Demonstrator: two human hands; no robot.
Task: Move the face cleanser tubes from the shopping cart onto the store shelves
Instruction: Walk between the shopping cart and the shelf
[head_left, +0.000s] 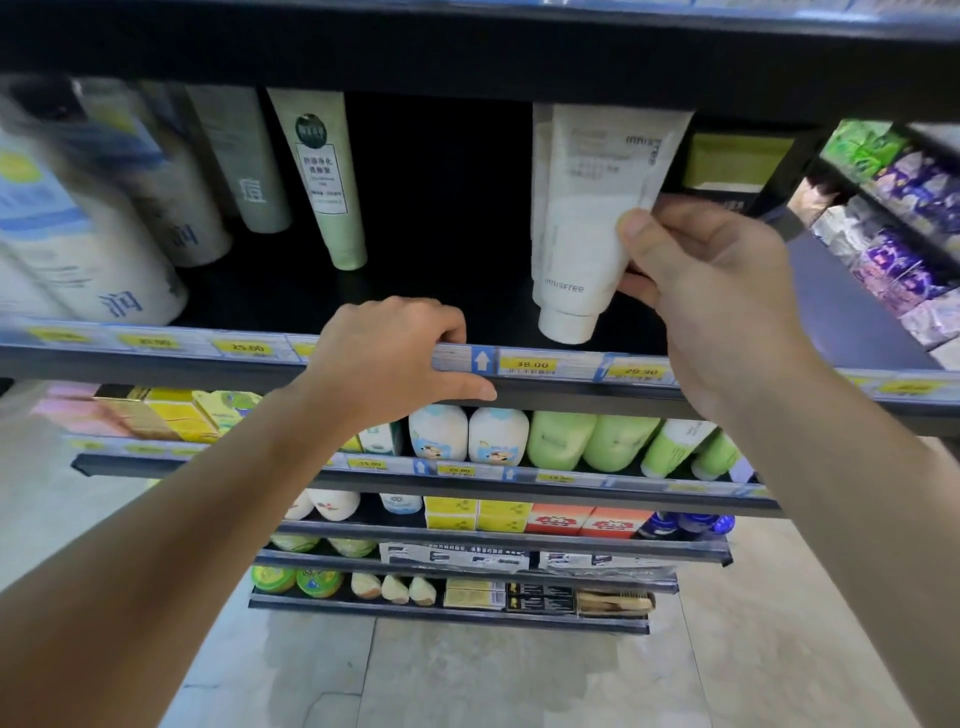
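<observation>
So, what surface and room are shown?

A black store shelf (441, 291) is shown, fronted by a price rail (156, 358) on which yellow tags are clipped. 38.00 is printed on one price tag (532, 365). More black shelves are stacked below, where white bottles (467, 434) and green bottles (592, 441) are lined up, and boxes are set lower down. Pale floor tiles (467, 675) are seen beneath. Purple packs (904, 260) are stocked on a neighbouring unit at the far right.

And the face cleanser tube?

A white Innisfree tube (582, 228) is held upright, cap down, over the right part of the upper shelf, near its front edge. The brand name is printed in grey just above the cap and again near the crimped top. Whether the cap is touching the shelf cannot be told. The tube is kept well apart from a pale green tube (327, 176), which is leaned at the left and marked with a dark round label. Blurred white tubes are stood further left.

How are the hands placed?

The tube's right edge is pinched by the right hand (711, 291), with the thumb in front and the fingers curled behind. The price rail is gripped by the left hand (395, 358), with the fingers hooked over the top and the thumb laid straight beneath.
</observation>
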